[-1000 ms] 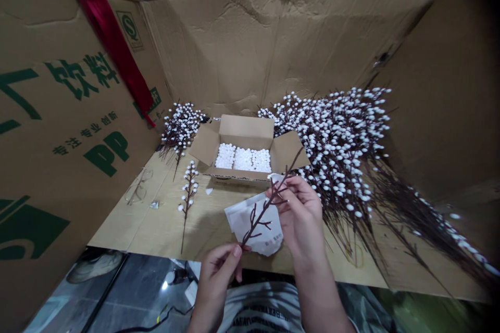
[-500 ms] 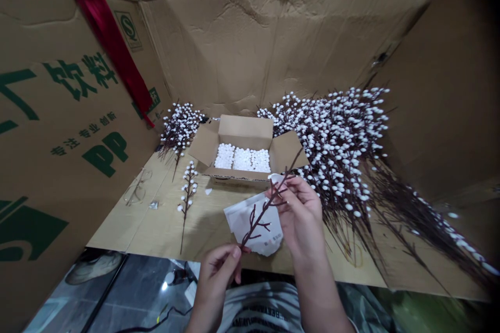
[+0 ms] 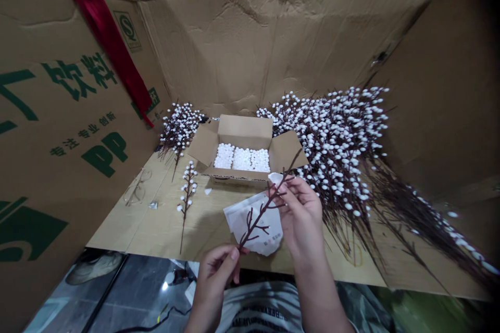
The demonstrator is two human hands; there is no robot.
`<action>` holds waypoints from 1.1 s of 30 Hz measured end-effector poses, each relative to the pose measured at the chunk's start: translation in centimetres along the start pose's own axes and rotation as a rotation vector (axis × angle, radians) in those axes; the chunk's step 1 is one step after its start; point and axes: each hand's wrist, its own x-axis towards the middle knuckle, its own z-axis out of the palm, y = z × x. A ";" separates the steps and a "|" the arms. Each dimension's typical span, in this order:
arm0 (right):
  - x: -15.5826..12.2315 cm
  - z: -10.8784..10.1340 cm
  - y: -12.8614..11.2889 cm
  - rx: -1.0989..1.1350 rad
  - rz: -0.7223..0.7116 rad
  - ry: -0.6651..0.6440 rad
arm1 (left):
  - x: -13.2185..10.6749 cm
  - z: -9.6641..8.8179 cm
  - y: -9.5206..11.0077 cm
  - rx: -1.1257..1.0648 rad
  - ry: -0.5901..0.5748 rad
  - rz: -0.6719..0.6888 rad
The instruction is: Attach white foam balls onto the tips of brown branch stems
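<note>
A bare brown artificial branch (image 3: 255, 222) slants up and to the right in front of me. My left hand (image 3: 219, 270) pinches its lower end between thumb and fingers. Near the upper twigs, my right hand (image 3: 302, 213) is closed on a small white paper scrap (image 3: 275, 178), its thumb and fingertips close against the branch; whether they also grip the branch is hard to tell. Beneath the branch lies a torn white paper sheet (image 3: 234, 218) with small print. Beyond it stands an open cardboard box (image 3: 245, 127) holding white foam berries (image 3: 242, 159) in several blocks.
One berry-tipped branch (image 3: 187, 192) lies left of the paper. A large pile of berried branches (image 3: 332, 140) fills the right, with bare stems (image 3: 414, 213) beside it. A smaller bunch (image 3: 182, 127), glasses (image 3: 137, 187) and cardboard walls (image 3: 219, 52) surround the table.
Almost nothing differs. The branch and both hands stay in nearly the same place, with only a very slight shift.
</note>
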 end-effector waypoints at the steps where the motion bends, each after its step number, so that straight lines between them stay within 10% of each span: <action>1: 0.0 -0.4 0.2 -0.038 -0.023 0.011 | 0.0 0.0 0.0 -0.042 -0.002 -0.013; 12: 0.4 -9.9 4.7 -1.195 -0.295 -0.161 | -0.2 -0.8 0.2 -0.755 -0.578 -0.414; 22: 0.3 -11.6 6.0 -1.397 -0.509 -0.297 | -0.2 -1.4 -0.8 -0.831 -0.709 -0.394; 33: -0.3 -17.9 -0.8 -1.429 -0.831 0.306 | 0.8 -2.1 -0.2 -0.569 -0.498 -0.151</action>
